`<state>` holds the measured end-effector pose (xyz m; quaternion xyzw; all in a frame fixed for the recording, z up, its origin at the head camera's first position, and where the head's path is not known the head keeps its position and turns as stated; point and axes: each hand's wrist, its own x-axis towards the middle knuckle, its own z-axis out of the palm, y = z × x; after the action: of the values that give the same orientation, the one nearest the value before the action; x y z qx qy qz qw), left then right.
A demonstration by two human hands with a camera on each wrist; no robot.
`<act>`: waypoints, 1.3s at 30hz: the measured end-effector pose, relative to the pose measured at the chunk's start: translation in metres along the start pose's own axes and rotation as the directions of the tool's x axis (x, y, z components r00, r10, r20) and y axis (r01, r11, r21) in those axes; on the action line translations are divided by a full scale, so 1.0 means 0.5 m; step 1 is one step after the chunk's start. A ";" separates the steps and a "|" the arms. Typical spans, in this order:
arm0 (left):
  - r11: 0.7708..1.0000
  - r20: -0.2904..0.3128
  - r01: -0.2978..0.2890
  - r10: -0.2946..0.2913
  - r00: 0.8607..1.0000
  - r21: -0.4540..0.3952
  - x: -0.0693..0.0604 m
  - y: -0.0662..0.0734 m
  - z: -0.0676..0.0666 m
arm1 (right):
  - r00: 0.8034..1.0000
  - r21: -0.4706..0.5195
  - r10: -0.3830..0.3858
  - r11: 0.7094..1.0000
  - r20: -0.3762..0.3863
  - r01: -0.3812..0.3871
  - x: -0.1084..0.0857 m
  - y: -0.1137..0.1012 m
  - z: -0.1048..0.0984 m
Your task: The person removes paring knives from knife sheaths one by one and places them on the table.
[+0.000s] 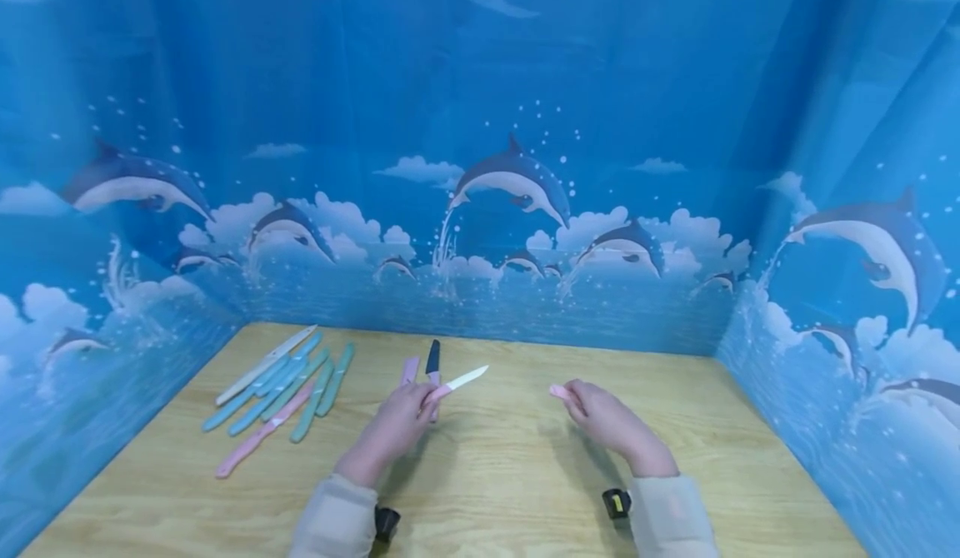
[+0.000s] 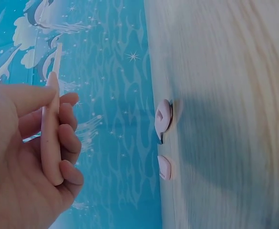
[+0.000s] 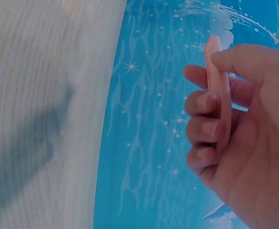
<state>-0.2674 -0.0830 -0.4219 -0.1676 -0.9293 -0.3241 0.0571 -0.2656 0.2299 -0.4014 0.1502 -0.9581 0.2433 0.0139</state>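
Observation:
My left hand grips a knife by its pink handle, with fingers curled round it. The knife's white blade is bare and points up and to the right in the head view. My right hand holds a pink knife sheath, thumb on one side and fingers curled round the other. In the head view only the sheath's tip shows. Both hands are above the table, apart from each other. Just beyond the left hand lie a dark-bladed knife and a lilac sheath, both partly hidden by that hand.
On the left of the wooden table lies a loose group of several knives: blue ones, green ones, a white one and a pink one. A blue dolphin-print curtain encloses the back and sides.

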 end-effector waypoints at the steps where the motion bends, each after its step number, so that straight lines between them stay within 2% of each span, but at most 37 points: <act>1: 1.000 0.002 0.003 -0.003 1.000 -0.004 -0.001 -0.001 0.000 | 1.000 -0.002 0.004 1.000 0.005 -0.004 0.000 -0.001 0.000; 6: 1.000 -0.018 -0.003 0.003 1.000 -0.016 -0.002 0.002 -0.002 | 1.000 0.002 0.014 1.000 0.028 -0.014 0.003 -0.003 0.001; 10: 1.000 0.005 0.014 -0.014 1.000 -0.011 0.001 0.010 -0.001 | 1.000 0.017 0.001 1.000 0.021 -0.001 0.003 -0.002 0.003; 13: 1.000 0.021 0.026 -0.026 0.999 0.001 0.005 0.017 0.002 | 0.999 0.022 0.028 0.999 0.029 -0.029 -0.001 0.004 0.003; 16: 0.999 0.004 0.028 -0.028 1.000 0.045 0.013 0.022 0.007 | 0.997 0.052 0.076 0.996 0.032 -0.077 0.001 0.008 0.007; 18: 0.996 -0.003 0.050 -0.050 0.999 0.078 0.022 0.024 0.009 | 0.994 0.079 0.100 0.992 0.032 -0.102 0.009 0.008 0.012; 23: 0.980 0.007 0.127 -0.129 0.992 0.151 0.053 0.037 0.011 | 0.990 0.066 0.138 0.988 0.010 -0.138 0.052 -0.007 0.033; 26: 0.960 0.019 0.184 -0.192 0.981 0.213 0.076 0.053 0.012 | 0.988 0.046 0.154 0.987 -0.006 -0.153 0.087 -0.022 0.045; 29: 0.939 0.034 0.212 -0.230 0.973 0.271 0.101 0.067 0.017 | 0.981 0.085 0.192 0.978 -0.026 -0.189 0.125 -0.032 0.061; 34: 0.940 0.061 0.218 -0.241 0.968 0.262 0.138 0.073 0.034 | 0.958 0.192 0.285 0.942 -0.032 -0.274 0.177 -0.034 0.095; 36: 0.938 0.071 0.243 -0.268 0.961 0.248 0.150 0.070 0.042 | 0.947 0.231 0.320 0.923 -0.014 -0.308 0.192 -0.037 0.109; 39: 0.928 0.094 0.286 -0.316 0.944 0.240 0.165 0.066 0.055 | 0.944 0.266 0.330 0.910 0.002 -0.319 0.207 -0.048 0.127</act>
<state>-0.3332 -0.0191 -0.4064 -0.0363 -0.9761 -0.2111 -0.0360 -0.3545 0.1507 -0.4357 -0.0159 -0.9284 0.3703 -0.0261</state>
